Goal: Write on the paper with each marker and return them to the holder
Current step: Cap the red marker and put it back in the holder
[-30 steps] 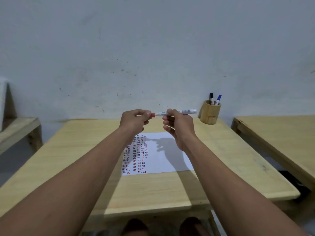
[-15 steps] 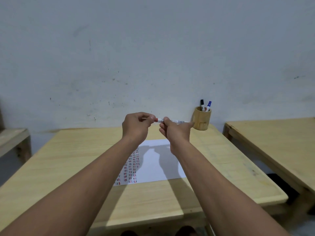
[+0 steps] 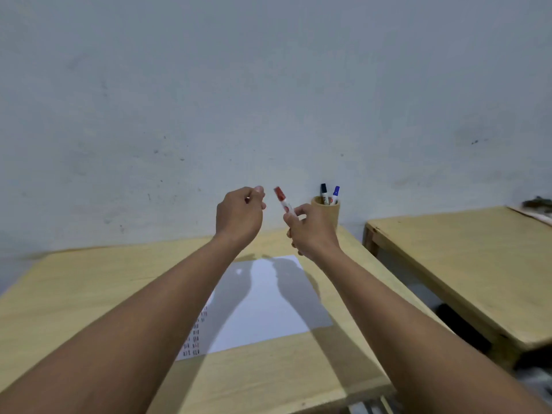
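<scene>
My right hand grips a white marker with a red cap by its barrel, held in the air over the far end of the paper with the capped end tilted up and to the left. A small gap separates the cap from my left hand, which hangs beside it with curled fingers and nothing in them. The white paper lies on the wooden table, with rows of short red marks along its left side, partly hidden by my left forearm. The wooden holder stands just behind my right hand and contains a black marker and a blue marker.
A grey wall rises directly behind the table. A second wooden table stands to the right across a narrow gap. A dark object lies on the floor in that gap.
Both hands were on the level marker, my left hand at its red cap. My left hand has let go, and my right hand has swung the capped end upward.
</scene>
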The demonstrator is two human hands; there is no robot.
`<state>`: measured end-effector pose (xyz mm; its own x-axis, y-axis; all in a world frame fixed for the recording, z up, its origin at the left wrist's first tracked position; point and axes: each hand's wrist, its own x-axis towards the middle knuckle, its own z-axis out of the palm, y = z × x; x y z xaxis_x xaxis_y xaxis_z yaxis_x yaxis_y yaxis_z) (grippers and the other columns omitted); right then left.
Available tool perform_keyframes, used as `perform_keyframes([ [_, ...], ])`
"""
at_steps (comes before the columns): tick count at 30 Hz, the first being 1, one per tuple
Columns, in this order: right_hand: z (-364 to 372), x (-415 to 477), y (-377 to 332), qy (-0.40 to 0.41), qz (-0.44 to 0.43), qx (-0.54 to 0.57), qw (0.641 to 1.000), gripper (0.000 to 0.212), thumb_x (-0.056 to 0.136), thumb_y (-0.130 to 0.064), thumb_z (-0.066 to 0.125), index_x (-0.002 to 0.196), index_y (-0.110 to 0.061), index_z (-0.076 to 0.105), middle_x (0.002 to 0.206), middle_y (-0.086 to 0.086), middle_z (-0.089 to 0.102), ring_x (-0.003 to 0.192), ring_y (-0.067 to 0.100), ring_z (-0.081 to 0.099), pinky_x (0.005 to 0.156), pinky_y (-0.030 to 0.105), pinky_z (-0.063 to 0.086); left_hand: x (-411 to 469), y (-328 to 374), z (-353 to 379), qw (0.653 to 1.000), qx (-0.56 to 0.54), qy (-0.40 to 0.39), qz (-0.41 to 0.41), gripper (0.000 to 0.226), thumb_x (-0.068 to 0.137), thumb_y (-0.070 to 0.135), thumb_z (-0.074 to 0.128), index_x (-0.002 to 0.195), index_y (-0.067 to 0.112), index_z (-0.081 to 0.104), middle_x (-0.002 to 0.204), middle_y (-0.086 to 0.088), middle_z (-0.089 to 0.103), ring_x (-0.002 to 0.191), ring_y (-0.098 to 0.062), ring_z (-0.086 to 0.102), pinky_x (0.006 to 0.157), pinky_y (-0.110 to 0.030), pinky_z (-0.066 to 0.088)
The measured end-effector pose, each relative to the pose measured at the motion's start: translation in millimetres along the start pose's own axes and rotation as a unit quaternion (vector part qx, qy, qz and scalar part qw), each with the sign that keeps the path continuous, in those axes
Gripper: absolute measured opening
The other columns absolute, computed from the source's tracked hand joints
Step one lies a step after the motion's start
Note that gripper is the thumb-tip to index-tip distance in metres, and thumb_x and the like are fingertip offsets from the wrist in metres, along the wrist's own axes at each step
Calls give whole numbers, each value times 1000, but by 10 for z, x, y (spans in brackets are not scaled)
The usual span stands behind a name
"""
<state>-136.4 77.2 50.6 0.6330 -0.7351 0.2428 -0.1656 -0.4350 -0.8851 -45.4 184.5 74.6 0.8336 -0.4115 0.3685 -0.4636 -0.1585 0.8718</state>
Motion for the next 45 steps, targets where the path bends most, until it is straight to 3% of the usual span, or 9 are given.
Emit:
perform_keyframes([
  [6, -383, 487, 160, 42, -18, 12, 999, 24, 101, -31, 59, 101, -11, 71, 63, -3, 53, 52, 15, 48, 55, 27, 40, 212, -252, 595, 998, 50, -38, -4, 27, 99, 34, 49, 102, 19, 71, 99, 3, 72, 95, -20, 64, 78, -29, 42],
  [11, -610, 941, 301, 82, -29, -13, 996, 35, 100, -29, 59, 75, -6, 67, 57, -4, 51, 51, 13, 49, 57, 28, 35, 429, -445, 1164, 993, 61, -99, -5, 37, 93, 40, 62, 122, 18, 65, 112, 0, 68, 104, -20, 63, 87, -32, 48],
  [17, -777, 1409, 388, 131, -68, -44, 988, 11, 102, -23, 55, 111, -22, 59, 86, -9, 64, 67, -2, 59, 44, 11, 37, 702, -533, 1768, 989, 58, -139, -2, 72, 84, 45, 72, 144, 16, 46, 134, -7, 60, 120, -25, 58, 96, -38, 49],
  [24, -678, 1700, 621, 95, -47, -83, 991, 14, 99, -21, 56, 111, -17, 61, 98, 6, 70, 83, 25, 71, 78, 45, 59, 784, -624, 2089, 991, 82, -109, 5, 52, 84, 41, 58, 130, 18, 53, 115, -2, 67, 86, -17, 55, 69, -32, 46],
  [30, -548, 1814, 824, 41, -18, -149, 988, 24, 98, -27, 62, 89, -7, 72, 78, 3, 69, 72, 20, 64, 60, 30, 47, 788, -748, 2171, 988, 85, -127, -4, 45, 76, 18, 60, 121, 22, 54, 107, 4, 64, 90, -20, 61, 75, -39, 55],
  [33, -530, 1847, 854, 21, 3, -151, 988, 20, 92, -19, 68, 83, -4, 77, 75, 5, 69, 63, 16, 57, 52, 26, 40, 794, -786, 2187, 987, 107, -119, 7, 40, 78, 20, 56, 118, 22, 55, 100, 7, 63, 82, -18, 57, 62, -32, 46],
  [36, -559, 1880, 861, 40, 11, -135, 990, 18, 85, -7, 62, 85, -4, 79, 77, 5, 71, 62, 16, 57, 49, 23, 41, 806, -789, 2182, 986, 112, -120, 6, 38, 80, 25, 58, 118, 23, 54, 102, 7, 64, 83, -18, 60, 67, -35, 51],
  [41, -608, 1977, 861, 68, 11, -155, 986, 31, 84, -14, 63, 114, -17, 71, 105, 6, 67, 93, 27, 66, 73, 32, 52, 806, -769, 2168, 987, 100, -122, 3, 45, 78, 45, 68, 115, 24, 56, 103, 7, 67, 89, -19, 65, 77, -43, 56],
  [45, -564, 2050, 856, 50, 5, -250, 967, 16, 80, -14, 66, 91, -6, 74, 78, 5, 67, 70, 28, 60, 56, 29, 41, 801, -774, 2167, 987, 103, -121, -1, 47, 79, 45, 68, 119, 24, 55, 107, 7, 67, 92, -19, 66, 79, -44, 56],
])
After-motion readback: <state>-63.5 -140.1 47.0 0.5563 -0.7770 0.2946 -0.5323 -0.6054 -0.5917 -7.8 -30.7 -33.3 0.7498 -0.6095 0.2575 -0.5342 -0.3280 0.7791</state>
